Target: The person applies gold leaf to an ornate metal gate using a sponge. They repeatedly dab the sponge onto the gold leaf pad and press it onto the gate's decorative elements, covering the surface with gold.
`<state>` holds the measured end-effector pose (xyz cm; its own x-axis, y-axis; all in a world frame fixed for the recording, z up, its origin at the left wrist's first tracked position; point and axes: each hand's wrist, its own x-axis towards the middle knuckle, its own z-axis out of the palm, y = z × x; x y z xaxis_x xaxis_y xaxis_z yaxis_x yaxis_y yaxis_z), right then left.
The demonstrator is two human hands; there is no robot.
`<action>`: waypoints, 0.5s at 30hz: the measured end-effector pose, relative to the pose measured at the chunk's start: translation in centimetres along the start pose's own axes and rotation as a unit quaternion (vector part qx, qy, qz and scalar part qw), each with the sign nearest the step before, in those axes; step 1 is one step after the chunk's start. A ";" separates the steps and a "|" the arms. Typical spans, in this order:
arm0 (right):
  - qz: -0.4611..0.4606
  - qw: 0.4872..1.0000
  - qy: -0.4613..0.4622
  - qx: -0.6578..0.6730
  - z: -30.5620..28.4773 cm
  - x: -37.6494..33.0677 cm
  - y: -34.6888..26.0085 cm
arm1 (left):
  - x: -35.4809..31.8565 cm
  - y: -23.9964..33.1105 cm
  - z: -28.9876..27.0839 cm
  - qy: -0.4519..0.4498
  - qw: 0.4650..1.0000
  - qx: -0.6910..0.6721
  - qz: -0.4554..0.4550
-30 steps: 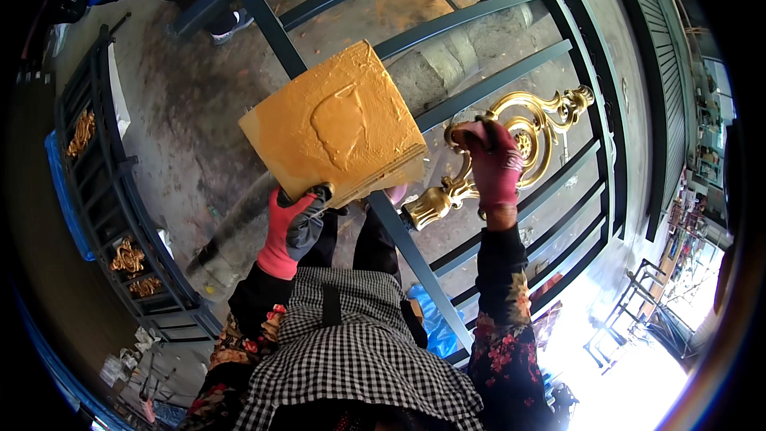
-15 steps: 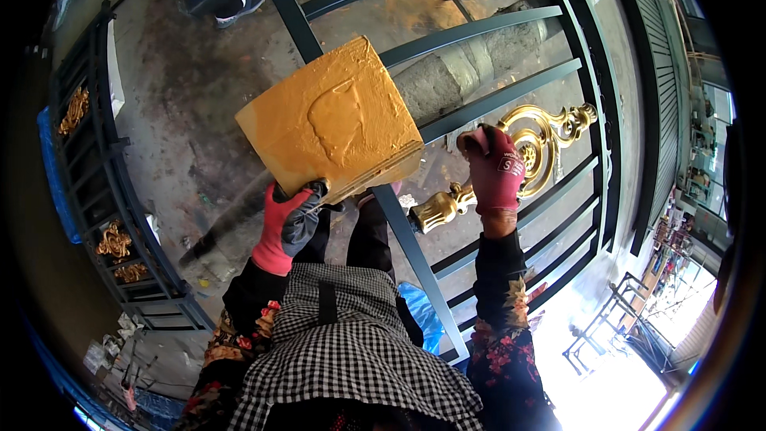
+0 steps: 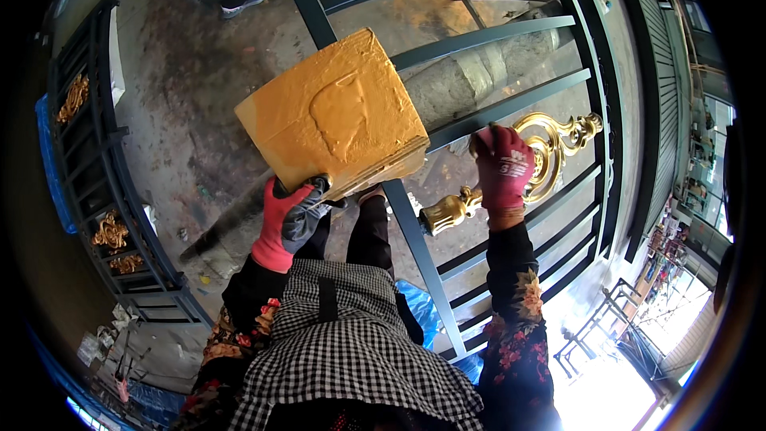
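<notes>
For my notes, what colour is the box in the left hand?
The box is golden orange, seen best in the head view.

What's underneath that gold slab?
A dark rail seems to run beneath the slab, showing beyond its far and near edges. The left hand grips the near side; anything under the slab's middle is covered and can't be seen.

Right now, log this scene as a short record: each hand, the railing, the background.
left hand: red-and-black gloved, gripping the gold-coated block by its near edge
right hand: maroon-gloved, curled over the gold scroll ornament; contact unclear
dark metal railing: passes behind the block in this view
background: second dark frame with gold decorations, far left
</notes>
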<state>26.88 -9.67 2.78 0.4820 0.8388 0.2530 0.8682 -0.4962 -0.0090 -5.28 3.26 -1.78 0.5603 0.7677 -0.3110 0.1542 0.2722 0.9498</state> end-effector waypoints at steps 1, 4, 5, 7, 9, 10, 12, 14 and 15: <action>0.049 0.998 -0.033 -0.019 -0.4 0.2 0.3 | 0.0 -0.1 0.0 0.005 1.000 -0.011 -0.005; 0.067 0.998 -0.018 -0.004 -0.3 -0.8 0.7 | -0.1 -0.2 -0.1 0.015 0.998 -0.047 -0.036; 0.036 0.999 -0.032 -0.002 -0.4 -0.7 0.3 | -0.1 -0.5 -0.4 0.006 0.999 -0.013 -0.034; -0.040 0.998 -0.037 -0.005 -0.8 -0.4 -0.9 | -0.1 -0.5 -0.5 -0.006 0.999 0.041 -0.007; -0.008 0.998 -0.063 -0.005 -1.5 0.5 -0.2 | -0.2 0.1 -0.3 -0.008 0.996 0.083 0.037; 0.007 0.997 -0.076 -0.006 -1.7 0.9 0.7 | -0.2 0.1 -0.3 -0.006 0.993 0.107 0.057; 0.051 0.997 -0.064 0.011 -0.9 0.4 3.5 | -0.1 -0.8 -0.1 0.002 0.996 0.077 0.047; 0.037 0.993 -0.043 0.105 -1.1 0.1 1.9 | -0.1 -1.1 0.1 0.027 0.994 -0.095 -0.041; -0.009 0.997 -0.030 0.066 -0.5 -0.1 1.1 | -0.3 -1.1 0.2 0.041 0.970 -0.216 -0.105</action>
<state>27.74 -10.42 3.20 0.4695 0.8608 0.1964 0.8825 -0.4508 -0.1341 -5.47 2.64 -2.69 0.4844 0.7078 -0.5142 -0.1068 0.6311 0.7683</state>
